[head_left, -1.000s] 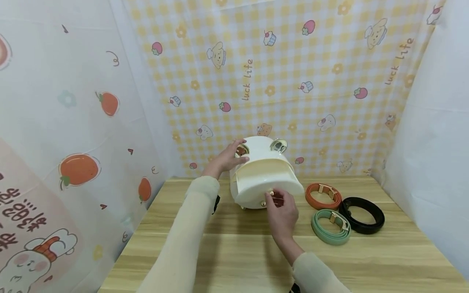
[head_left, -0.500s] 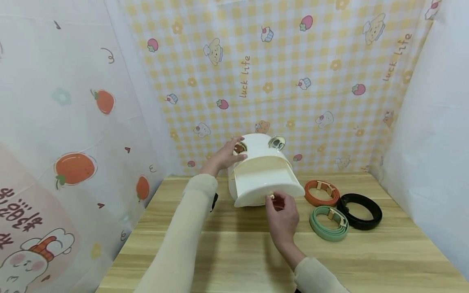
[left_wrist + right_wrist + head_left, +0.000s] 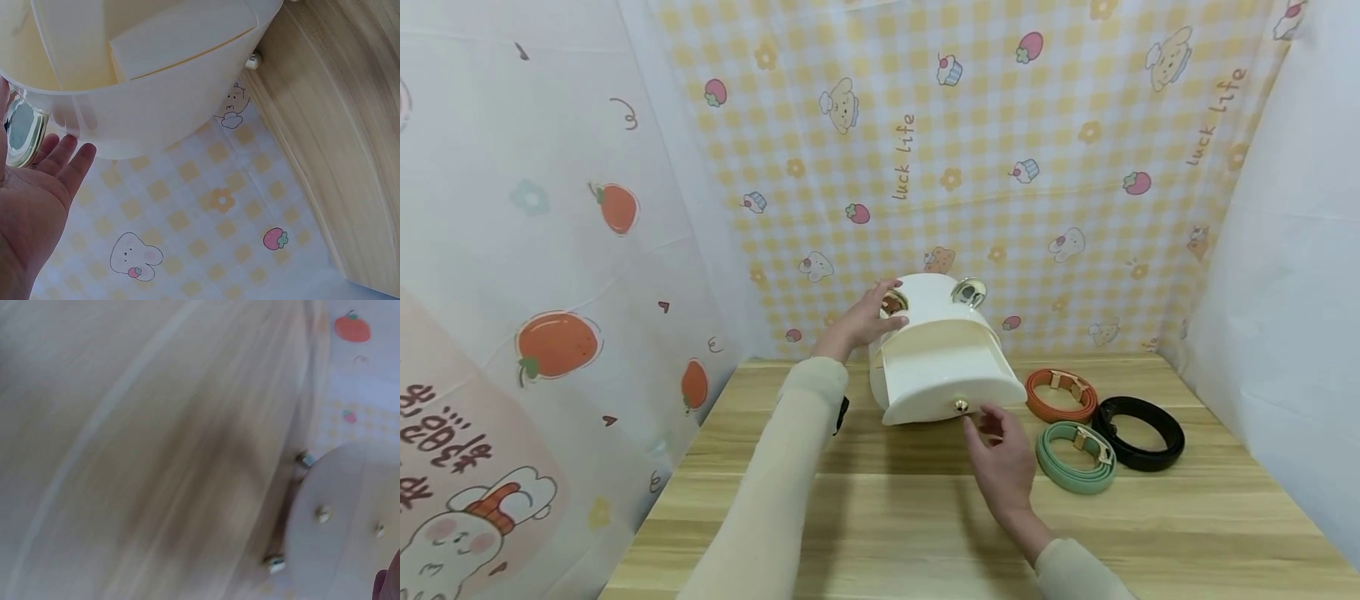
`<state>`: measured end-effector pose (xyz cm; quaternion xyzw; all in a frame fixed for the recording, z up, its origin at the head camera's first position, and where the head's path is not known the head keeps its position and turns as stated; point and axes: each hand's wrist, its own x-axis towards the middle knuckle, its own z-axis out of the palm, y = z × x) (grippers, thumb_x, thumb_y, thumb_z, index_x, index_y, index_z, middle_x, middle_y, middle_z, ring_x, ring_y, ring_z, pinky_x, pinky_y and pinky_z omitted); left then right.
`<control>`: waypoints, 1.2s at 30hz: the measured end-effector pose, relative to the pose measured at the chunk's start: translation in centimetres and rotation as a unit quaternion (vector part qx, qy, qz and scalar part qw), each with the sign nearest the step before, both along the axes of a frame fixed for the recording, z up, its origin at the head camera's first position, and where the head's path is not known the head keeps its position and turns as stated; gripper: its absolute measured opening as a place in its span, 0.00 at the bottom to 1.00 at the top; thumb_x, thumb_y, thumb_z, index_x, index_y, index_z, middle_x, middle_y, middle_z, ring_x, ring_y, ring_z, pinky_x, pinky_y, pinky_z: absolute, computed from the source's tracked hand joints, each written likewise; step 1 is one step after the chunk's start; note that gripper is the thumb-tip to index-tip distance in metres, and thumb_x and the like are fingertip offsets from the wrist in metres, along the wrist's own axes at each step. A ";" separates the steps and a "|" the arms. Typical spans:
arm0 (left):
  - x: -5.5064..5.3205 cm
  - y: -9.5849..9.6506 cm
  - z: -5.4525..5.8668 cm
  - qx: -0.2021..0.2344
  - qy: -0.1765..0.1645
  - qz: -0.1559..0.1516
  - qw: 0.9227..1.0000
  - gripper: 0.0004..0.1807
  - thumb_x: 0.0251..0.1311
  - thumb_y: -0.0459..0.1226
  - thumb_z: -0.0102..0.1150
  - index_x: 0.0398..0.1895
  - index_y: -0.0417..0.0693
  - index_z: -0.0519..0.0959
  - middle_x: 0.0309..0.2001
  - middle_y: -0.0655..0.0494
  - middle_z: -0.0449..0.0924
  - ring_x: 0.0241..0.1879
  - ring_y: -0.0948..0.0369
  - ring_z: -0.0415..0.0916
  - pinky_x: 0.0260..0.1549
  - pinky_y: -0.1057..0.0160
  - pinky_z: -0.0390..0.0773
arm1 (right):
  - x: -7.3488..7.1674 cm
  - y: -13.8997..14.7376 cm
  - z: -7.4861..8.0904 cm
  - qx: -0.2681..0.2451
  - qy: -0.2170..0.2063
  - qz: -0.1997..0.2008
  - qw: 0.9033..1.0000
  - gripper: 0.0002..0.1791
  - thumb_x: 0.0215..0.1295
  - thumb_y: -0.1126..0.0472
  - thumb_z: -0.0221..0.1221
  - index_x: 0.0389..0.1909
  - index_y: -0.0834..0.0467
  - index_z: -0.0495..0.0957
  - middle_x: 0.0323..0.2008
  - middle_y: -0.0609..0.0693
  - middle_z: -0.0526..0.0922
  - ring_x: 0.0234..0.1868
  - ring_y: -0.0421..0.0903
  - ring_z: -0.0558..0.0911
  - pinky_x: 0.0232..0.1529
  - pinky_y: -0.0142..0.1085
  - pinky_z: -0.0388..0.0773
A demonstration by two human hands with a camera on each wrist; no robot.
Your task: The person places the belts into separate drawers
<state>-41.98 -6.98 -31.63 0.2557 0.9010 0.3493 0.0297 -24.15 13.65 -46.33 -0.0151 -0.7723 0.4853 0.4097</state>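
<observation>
A white rounded storage box [image 3: 928, 293] with two gold-rimmed round eyes stands at the back of the table. Its upper drawer [image 3: 917, 402] is pulled out toward me, with a gold knob [image 3: 961, 406] on the front. My left hand [image 3: 859, 323] holds the box's left shoulder, thumb in front of the left eye and fingers behind. In the left wrist view its fingertips [image 3: 84, 153] touch the white wall. Just below and right of the knob is my right hand [image 3: 1006, 467], fingers loosely bent, nothing in them. The right wrist view shows a second, lower knob [image 3: 323, 514].
Three coiled belts lie right of the box: an orange one [image 3: 1040, 405], a green one [image 3: 1063, 479] and a black one [image 3: 1172, 429]. The wooden table [image 3: 895, 533] meets a yellow checked cloth [image 3: 970, 150] behind and white cloth at the sides.
The drawer has come further out, and its front now covers the lower knob in the head view. My right hand has let go of the knob and moved right and down. The left hand stays put.
</observation>
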 end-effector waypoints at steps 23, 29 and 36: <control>-0.1 -0.1 -0.1 0.007 0.011 -0.004 1.000 0.38 0.70 0.46 0.58 0.77 0.56 0.51 0.60 0.46 0.67 0.61 0.51 0.66 0.61 0.49 0.68 | 0.0 18.0 0.5 -0.011 -0.129 -0.111 0.985 0.26 0.66 0.52 0.65 0.58 0.63 0.76 0.45 0.53 0.80 0.36 0.20 0.71 0.35 0.14 0.68; 0.0 -0.3 -0.1 0.006 0.009 -0.004 1.000 0.38 0.70 0.45 0.58 0.77 0.56 0.51 0.61 0.46 0.67 0.61 0.49 0.67 0.61 0.49 0.68 | 0.9 22.5 -0.8 0.021 -0.175 -0.091 0.980 0.31 0.67 0.51 0.64 0.63 0.66 0.71 0.50 0.60 0.78 0.35 0.17 0.68 0.35 0.15 0.66; 0.1 0.0 0.0 0.005 0.001 -0.006 1.000 0.38 0.70 0.46 0.58 0.78 0.58 0.50 0.62 0.47 0.66 0.61 0.49 0.68 0.61 0.49 0.67 | 2.2 27.5 -2.9 0.161 -0.240 -0.038 0.957 0.38 0.69 0.47 0.61 0.67 0.71 0.64 0.58 0.73 0.71 0.44 0.56 0.83 0.41 0.48 0.74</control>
